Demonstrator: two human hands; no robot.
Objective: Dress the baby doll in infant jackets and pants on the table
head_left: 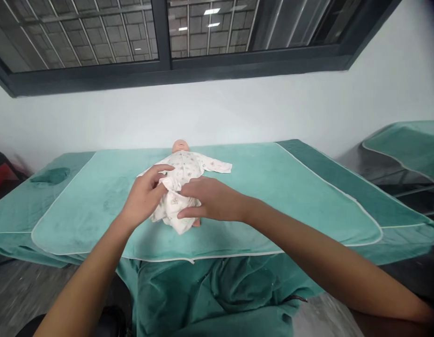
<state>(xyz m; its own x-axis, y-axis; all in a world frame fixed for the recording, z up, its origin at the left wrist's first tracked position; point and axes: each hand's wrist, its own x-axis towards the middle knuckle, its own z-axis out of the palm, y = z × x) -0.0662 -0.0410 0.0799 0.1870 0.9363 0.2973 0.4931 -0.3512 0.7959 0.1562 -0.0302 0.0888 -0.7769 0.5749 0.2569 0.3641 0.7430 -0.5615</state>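
Note:
A baby doll (180,146) lies on its back on a light green towel (273,196), head toward the wall. It wears a white patterned romper (187,168). My left hand (144,194) pinches a fold of the romper at the doll's waist, fingers curled on the cloth. My right hand (206,200) lies over the doll's lower body, fingers pressed onto the romper's leg part. One sleeve of the romper spreads out to the right.
The towel covers a table draped in darker green cloth (209,290). A small dark green cloth bundle (50,176) sits at the far left. Another green-covered table (409,145) stands at the right. A white wall and dark-framed window are behind.

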